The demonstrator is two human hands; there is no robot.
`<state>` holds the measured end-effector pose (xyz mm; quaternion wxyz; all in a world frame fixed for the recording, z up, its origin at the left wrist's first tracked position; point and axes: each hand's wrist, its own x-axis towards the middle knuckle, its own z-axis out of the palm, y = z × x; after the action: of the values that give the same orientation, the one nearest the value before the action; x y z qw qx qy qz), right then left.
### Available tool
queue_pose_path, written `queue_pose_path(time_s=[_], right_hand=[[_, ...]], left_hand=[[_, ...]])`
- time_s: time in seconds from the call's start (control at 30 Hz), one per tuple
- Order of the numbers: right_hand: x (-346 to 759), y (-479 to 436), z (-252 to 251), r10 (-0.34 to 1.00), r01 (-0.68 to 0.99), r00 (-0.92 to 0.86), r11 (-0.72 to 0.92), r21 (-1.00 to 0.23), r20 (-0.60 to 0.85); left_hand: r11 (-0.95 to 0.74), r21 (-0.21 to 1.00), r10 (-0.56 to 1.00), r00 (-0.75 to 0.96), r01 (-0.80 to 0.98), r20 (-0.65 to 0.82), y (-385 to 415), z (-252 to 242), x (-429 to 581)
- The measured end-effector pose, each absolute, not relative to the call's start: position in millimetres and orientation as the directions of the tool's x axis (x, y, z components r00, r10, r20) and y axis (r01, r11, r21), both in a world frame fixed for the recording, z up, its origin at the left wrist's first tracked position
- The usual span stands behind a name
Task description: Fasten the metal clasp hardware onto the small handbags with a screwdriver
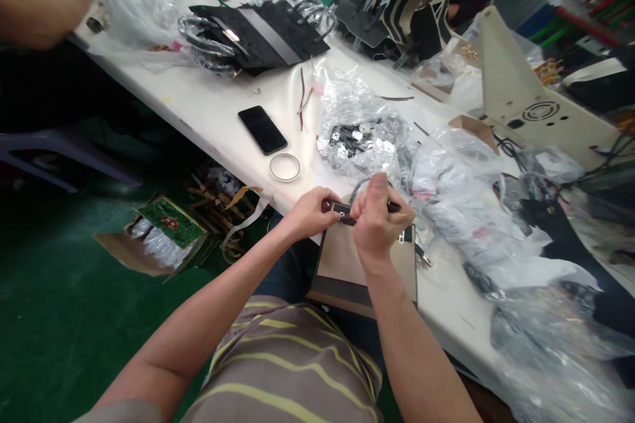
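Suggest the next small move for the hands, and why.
Probably work the dark tool lightly against the small metal piece: the right hand grips the tool close beside that piece, and the left hand is at the same edge of the tan panel.

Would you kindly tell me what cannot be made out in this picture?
In the head view:
Most of the dark tool: hidden by the right hand gripping it.
Count of the small metal pieces: too small and heaped.
Wording on the green box flap: too blurred.
Co-worker's arm, upper left: cut off by the picture's edge.
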<state>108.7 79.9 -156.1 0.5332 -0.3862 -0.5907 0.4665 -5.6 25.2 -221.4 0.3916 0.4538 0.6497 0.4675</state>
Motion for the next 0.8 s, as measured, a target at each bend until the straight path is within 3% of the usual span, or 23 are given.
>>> queue_pose_path(time_s=[0.2, 0.4, 0.63, 0.7, 0.8], right_hand=[[110.2, 83.3, -158.2, 0.949, -0.102, -0.093, 0.293, -0.951, 0.303], [130.9, 97.4, -143.9, 0.973, -0.305, -0.164, 0.104, -0.947, 0.160], [122.2, 99.7, -149.1, 0.962, -0.278, -0.260, 0.006, -0.961, 0.081], [110.7, 112.7, -157.6, 0.967, -0.240, -0.255, -0.060, -0.969, 0.003], [89.7, 139.1, -169.8, 0.945, -0.130, -0.227, -0.267, -0.955, -0.233]], left_hand=[[0.200, 0.972, 0.953, -0.255, 0.127, -0.163, 32.1, -220.8, -6.1], [0.218, 0.949, 0.955, -0.252, 0.228, -0.159, 28.9, -212.2, -6.8], [0.207, 0.960, 0.951, -0.268, 0.188, -0.153, 26.2, -218.8, -3.2], [0.192, 0.963, 0.955, -0.263, 0.189, -0.138, 26.8, -221.4, -4.0], [0.162, 0.970, 0.959, -0.259, 0.181, -0.112, 27.5, -222.4, -6.4]])
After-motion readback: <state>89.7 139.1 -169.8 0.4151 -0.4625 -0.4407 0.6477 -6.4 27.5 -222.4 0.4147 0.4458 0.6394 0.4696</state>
